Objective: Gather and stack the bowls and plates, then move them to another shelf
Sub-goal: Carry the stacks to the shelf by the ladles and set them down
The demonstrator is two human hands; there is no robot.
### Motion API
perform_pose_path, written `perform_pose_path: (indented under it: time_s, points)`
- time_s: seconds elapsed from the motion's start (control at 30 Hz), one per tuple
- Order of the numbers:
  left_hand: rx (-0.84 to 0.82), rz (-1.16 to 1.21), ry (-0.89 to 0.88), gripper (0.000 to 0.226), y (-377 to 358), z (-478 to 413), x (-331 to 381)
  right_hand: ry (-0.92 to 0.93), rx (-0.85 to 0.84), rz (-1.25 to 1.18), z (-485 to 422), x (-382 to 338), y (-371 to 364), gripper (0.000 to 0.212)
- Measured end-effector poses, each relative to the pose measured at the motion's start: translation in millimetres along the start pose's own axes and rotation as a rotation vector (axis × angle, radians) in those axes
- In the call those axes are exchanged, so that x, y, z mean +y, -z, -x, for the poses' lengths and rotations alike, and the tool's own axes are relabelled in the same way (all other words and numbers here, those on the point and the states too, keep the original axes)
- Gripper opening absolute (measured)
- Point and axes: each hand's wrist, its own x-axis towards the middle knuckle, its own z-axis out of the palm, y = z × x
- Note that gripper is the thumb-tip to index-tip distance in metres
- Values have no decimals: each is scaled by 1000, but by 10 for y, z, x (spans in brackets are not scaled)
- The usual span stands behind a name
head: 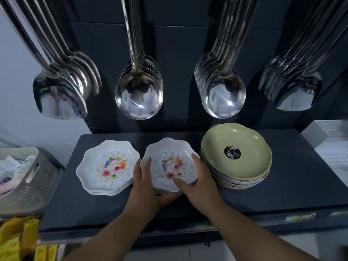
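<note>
Item: dark shelf [301,176], with a bare strip along its front edge and open surface at the right end.
- Centre floral plates [169,157]: mid-shelf, close between the left floral stack [105,166] and the green plate stack [241,144].
- Black sticker [232,152] on the top green plate: upside down, reads "SIMPLE DESIGN".
- Left hand [145,185]: grips the centre plates' left rim.
- Right hand [195,183]: thumb on the near rim, fingers round the right rim.
- Ladles [139,97]: hang overhead.

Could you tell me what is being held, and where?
The left hand and right hand grip the middle floral bowl by opposite sides of its rim.
</note>
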Motion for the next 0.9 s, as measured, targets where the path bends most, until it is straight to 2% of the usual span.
perform_pose_path:
  time_s: [0.2,0.37,0.9]
  points:
    - [-35,-38,54,124,88,-53,76,58,-24,66,114,-20,140,86]
    - [6,-55,89,126,49,-117,170,63,2,81,67,-67,67,82]
    - [60,-75,69,112,188,-7,303,35,1,144,95,-190,122,78]
